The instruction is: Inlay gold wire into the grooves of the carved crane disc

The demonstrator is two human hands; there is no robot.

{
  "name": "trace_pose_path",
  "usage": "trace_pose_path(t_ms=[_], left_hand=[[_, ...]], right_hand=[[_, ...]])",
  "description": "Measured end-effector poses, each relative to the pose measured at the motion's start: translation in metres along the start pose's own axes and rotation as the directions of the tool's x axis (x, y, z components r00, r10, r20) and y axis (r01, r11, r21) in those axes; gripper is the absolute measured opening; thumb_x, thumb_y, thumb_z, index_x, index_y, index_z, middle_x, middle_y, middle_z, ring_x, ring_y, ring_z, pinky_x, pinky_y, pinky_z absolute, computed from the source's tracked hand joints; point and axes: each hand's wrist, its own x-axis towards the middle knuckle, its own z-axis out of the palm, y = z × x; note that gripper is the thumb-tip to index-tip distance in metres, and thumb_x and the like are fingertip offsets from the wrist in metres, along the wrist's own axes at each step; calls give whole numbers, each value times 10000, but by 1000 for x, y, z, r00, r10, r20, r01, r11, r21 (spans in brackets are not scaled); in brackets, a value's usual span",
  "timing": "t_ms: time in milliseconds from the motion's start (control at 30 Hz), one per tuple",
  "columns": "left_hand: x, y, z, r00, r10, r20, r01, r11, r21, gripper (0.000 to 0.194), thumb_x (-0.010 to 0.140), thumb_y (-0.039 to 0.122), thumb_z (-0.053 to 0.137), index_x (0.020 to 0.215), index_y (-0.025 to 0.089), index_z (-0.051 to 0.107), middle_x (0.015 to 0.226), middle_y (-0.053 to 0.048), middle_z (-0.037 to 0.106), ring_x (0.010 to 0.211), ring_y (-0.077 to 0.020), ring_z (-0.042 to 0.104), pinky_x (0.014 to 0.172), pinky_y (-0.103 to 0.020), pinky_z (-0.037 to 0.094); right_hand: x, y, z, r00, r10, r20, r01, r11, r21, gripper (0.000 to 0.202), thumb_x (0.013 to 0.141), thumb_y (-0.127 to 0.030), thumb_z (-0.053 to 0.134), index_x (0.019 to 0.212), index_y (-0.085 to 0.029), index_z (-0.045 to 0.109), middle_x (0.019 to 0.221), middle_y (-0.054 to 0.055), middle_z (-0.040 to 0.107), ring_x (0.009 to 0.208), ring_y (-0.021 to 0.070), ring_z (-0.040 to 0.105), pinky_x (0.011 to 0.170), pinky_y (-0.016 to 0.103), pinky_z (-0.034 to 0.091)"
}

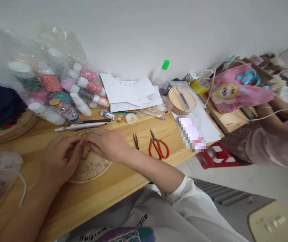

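Observation:
A round wooden board [90, 171] printed with dark wave lines lies on the table under both my hands. A golden, wire-like curl [85, 153] shows on it between them. My left hand [59, 156] is closed over the board's left side, thumb and fingers pressed together. From the right, my right hand [110, 143] pinches at the same spot, its fingertips meeting the left ones. Whatever sits in the fingertips is too small to make out. Tweezers [136, 141] and red-handled pliers [159, 147] lie to the right of my hands.
Bagged jars of coloured grains [50, 80] stand behind my hands, with pens [86, 125] and a small vial [110, 116] before them. White papers [131, 92], a round wooden piece [183, 101] and a pixelated phone [191, 132] lie rightward. Another person's arm [272, 117] reaches in at far right.

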Motion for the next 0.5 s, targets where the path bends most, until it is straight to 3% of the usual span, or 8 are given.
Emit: trace_pose_path(t_ms=[267, 500], left_hand=[[2, 5, -2, 992, -119, 36, 121, 992, -40, 172, 892, 359, 537, 872, 259, 674, 879, -48, 713, 831, -226, 678, 756, -344, 524], [1, 3, -3, 996, -83, 43, 85, 996, -30, 169, 913, 342, 530, 898, 245, 668, 882, -54, 701, 816, -222, 669, 738, -336, 521]], right_hand=[[-1, 2, 7, 998, -42, -36, 40, 997, -68, 245, 1032, -287, 458, 1138, -200, 660, 1082, 28, 735, 955, 156, 663, 578, 278, 364], [-1, 3, 11, 993, -47, -104, 41, 997, -58, 183, 1007, -258, 509, 1097, -216, 664, 1030, 12, 735, 929, 143, 650, 651, 241, 406]])
